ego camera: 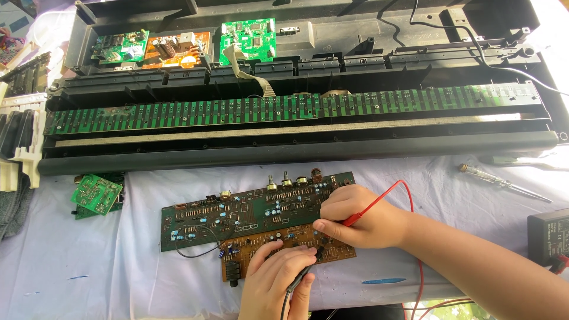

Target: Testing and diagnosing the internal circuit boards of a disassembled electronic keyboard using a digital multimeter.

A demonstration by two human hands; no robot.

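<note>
With both boards laid flat on the white cloth [148, 272], the right hand [355, 216] pinches the red probe [379, 202] onto the green board [237, 213]; the left hand [278, 284] pinches the black probe [299, 277] onto the brown board [284, 252], steadying each tip.

The long board [237, 210] is dark green, the small board [296, 252] is brown, one wire [379, 201] is red, and the cloth [148, 278] is white.

The head camera looks steeply down, close over the cloth-covered table [89, 278], facing away from the person.
</note>
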